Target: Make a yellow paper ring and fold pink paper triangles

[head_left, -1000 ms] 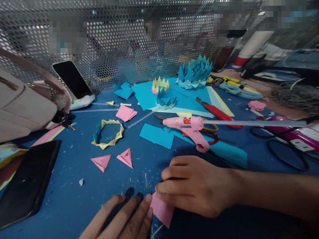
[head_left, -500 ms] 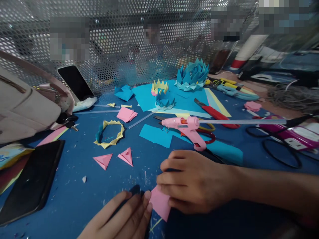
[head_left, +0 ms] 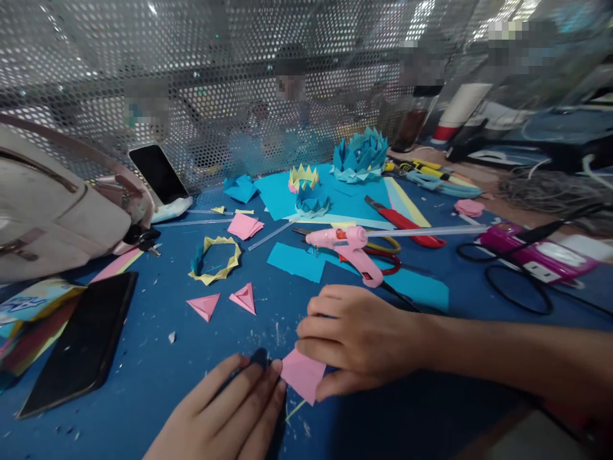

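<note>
A small pink paper sheet [head_left: 301, 375] lies on the blue table between my two hands. My left hand [head_left: 227, 409] is at its left edge, fingers together, thumb and fingertips on the paper's corner. My right hand [head_left: 354, 338] covers the upper right part, with fingers curled onto the sheet and the thumb at its lower right edge. Two folded pink triangles [head_left: 204, 306] [head_left: 245, 298] lie beyond my left hand. Further off sit a yellow and blue paper ring [head_left: 215, 260] and a stack of pink squares [head_left: 245, 225].
A pink glue gun [head_left: 342, 240] rests across scissors beyond my right hand. Behind are red-handled pliers [head_left: 407, 223], a blue paper flower [head_left: 361, 156] and a propped phone [head_left: 158, 172]. A black tablet [head_left: 83, 342] and a bag [head_left: 62, 211] lie left; a purple power strip [head_left: 536, 252] is right.
The camera view has shifted slightly, so the table objects sit a little differently in the picture. Both hands remain at the pink sheet; my right thumb shows more clearly at its edge.
</note>
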`<state>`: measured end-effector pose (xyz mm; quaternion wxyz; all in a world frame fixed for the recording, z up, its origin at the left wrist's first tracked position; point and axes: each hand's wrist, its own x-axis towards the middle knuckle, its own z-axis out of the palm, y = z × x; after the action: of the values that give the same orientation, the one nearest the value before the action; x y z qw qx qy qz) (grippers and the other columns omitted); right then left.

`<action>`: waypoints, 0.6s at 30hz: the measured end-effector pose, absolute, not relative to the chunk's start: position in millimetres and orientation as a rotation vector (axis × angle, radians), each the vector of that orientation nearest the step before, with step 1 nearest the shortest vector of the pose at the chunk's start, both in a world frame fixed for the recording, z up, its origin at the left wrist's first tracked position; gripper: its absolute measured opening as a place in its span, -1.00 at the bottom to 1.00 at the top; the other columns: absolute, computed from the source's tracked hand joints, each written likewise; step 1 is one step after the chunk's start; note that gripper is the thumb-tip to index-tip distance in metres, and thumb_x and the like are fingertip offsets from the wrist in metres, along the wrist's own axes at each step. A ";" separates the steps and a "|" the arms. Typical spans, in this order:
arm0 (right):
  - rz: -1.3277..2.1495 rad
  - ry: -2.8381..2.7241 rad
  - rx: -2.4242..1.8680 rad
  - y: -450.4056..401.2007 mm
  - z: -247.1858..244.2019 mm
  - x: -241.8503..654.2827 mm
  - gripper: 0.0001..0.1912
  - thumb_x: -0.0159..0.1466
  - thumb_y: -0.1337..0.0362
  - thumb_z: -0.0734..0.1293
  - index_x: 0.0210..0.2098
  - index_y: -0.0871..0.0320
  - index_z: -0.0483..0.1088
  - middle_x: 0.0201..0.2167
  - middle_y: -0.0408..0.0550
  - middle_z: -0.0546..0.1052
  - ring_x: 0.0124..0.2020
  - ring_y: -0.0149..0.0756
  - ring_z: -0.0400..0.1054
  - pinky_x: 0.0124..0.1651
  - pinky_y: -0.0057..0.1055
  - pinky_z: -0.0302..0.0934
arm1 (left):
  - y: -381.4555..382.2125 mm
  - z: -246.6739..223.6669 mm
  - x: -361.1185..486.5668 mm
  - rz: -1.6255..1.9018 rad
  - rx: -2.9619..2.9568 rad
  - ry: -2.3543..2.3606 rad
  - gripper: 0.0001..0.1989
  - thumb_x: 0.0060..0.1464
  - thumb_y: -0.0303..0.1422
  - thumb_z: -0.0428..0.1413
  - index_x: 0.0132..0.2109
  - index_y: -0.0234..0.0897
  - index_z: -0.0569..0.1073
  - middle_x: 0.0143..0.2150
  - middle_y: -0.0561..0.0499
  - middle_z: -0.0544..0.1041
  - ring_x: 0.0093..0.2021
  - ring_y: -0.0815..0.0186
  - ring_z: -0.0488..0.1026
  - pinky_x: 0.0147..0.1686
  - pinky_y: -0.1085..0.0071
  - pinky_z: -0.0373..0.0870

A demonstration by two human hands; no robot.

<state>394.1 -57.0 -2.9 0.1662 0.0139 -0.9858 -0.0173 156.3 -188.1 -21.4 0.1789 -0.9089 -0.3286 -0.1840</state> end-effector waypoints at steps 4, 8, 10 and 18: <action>-0.156 -2.711 0.144 -62.0 -0.1 392.2 -0.76 0.44 0.16 0.26 -0.29 0.14 0.45 -0.42 -0.16 0.43 -0.42 -0.33 0.14 -0.44 -0.30 -0.12 | -188.7 -22.2 157.0 -0.551 -2.580 -0.922 -0.62 0.41 -0.47 -0.16 0.00 -0.31 0.57 0.00 0.02 0.64 -0.01 0.32 0.52 0.41 0.23 -0.13; -0.163 -2.639 0.285 -65.3 3.5 392.8 -0.85 0.38 0.27 0.33 -0.29 0.19 0.48 -0.49 -0.18 0.39 -0.48 -0.37 0.13 -0.51 -0.33 -0.18 | -189.2 -20.7 157.9 -0.564 -2.560 -0.938 -0.63 0.40 -0.47 -0.14 0.00 -0.29 0.58 -0.01 0.04 0.64 -0.02 0.33 0.52 0.42 0.23 -0.15; -0.156 -2.626 0.311 -66.0 3.0 393.4 -0.86 0.36 0.29 0.32 -0.30 0.20 0.49 -0.54 -0.19 0.36 -0.51 -0.38 0.11 -0.53 -0.34 -0.18 | -188.9 -19.8 158.2 -0.561 -2.553 -0.942 -0.64 0.40 -0.45 -0.13 0.00 -0.28 0.57 -0.01 0.04 0.64 -0.02 0.34 0.53 0.41 0.22 -0.11; -0.057 -2.639 0.180 -60.5 -3.2 397.2 -0.80 0.40 0.42 0.22 -0.30 0.18 0.45 -0.53 -0.20 0.41 -0.51 -0.41 0.20 -0.53 -0.35 -0.13 | -185.0 -17.8 161.7 -0.505 -2.555 -0.911 -0.60 0.36 -0.16 -0.01 0.20 -0.23 0.43 0.14 -0.11 0.54 0.16 0.21 0.46 0.26 0.23 0.31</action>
<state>397.2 -60.5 -3.2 0.2456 0.0661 -0.9669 -0.0207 161.7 -185.0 -17.8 0.1899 -0.9092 -0.3242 -0.1796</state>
